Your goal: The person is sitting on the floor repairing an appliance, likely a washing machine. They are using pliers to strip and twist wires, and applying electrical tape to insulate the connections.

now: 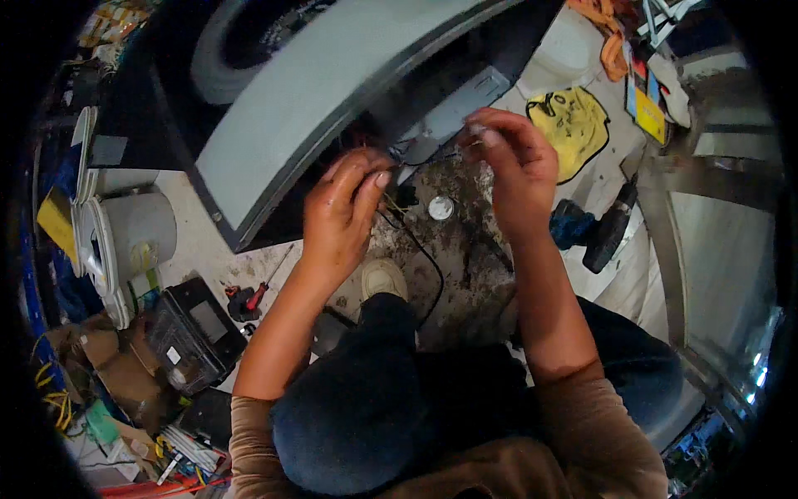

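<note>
My left hand is closed in a pinch at the open lower edge of a large dark housing with a pale grey panel. Thin wires run at its fingertips, and it seems to grip one of them. Across a short gap, my right hand is raised with thumb and fingers pinched together; what lies between them is too small and blurred to name. Between and behind the hands is a grey metal box inside the housing. A black cable loops down to the dirty floor, near a small round whitish disc.
A blue-and-black cordless drill and a yellow bag or cloth lie at the right. Left are a white bucket, a black tool case and a red-handled tool. My shoe rests below the hands.
</note>
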The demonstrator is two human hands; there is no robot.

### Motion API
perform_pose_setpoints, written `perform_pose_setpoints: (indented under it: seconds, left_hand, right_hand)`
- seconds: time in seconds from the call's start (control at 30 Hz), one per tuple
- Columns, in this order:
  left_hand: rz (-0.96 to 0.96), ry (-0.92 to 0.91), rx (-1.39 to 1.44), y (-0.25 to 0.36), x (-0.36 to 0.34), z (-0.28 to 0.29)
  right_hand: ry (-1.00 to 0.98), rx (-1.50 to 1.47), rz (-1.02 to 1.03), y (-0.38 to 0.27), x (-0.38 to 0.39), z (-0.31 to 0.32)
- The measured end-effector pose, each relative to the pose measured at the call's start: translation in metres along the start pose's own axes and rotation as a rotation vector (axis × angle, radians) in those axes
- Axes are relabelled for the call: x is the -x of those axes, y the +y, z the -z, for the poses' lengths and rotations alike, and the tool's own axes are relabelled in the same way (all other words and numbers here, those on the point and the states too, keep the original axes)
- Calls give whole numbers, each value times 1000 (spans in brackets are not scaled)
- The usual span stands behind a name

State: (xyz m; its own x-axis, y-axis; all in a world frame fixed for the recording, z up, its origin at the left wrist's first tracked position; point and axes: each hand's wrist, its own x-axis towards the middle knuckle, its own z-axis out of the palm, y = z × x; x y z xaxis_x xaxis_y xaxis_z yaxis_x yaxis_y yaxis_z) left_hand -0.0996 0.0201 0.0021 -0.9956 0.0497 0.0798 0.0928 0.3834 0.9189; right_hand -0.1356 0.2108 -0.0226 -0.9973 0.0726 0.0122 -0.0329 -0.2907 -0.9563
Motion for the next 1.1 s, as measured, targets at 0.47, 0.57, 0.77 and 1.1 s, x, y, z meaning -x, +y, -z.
perform_pose_setpoints:
  seconds: [0.47,0.57,0.77,1.1]
  left_hand:
    - [-41,28,-130,2,3,6]
    - [-88,45,-122,-1,3,5]
    - [-68,10,-140,-4,4,7]
    - [-107,67,-66,-5,3,2]
  right_hand:
    - [-437,330,-124,-19,-5,-28]
    - [-476,418,-111,-20,-8,-25]
    - [-532,472,-111,-22,-9,-29]
    - [-319,172,-347,-8,5,-39]
